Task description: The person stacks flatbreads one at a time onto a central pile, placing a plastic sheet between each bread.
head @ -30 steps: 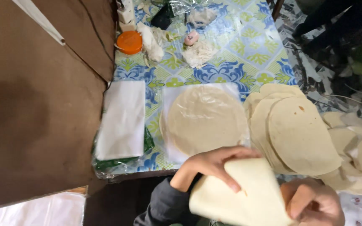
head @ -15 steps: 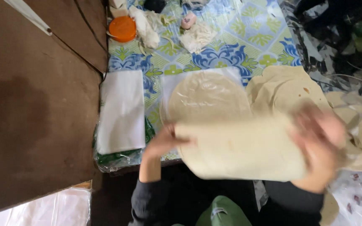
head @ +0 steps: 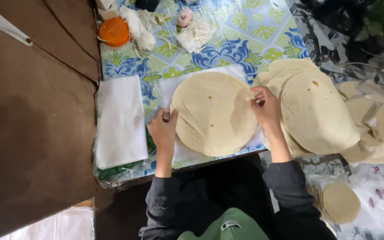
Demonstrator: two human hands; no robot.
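Both hands, left hand and right hand, pinch opposite edges of a round, thin, speckled flatbread, fingers closed on it.

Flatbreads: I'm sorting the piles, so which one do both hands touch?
The round flatbread lying alone on the white sheet, left hand and right hand at its edges; the others are heaped to its right.

left: folded white sheets | right: flatbread pile | far: patterned tablecloth open
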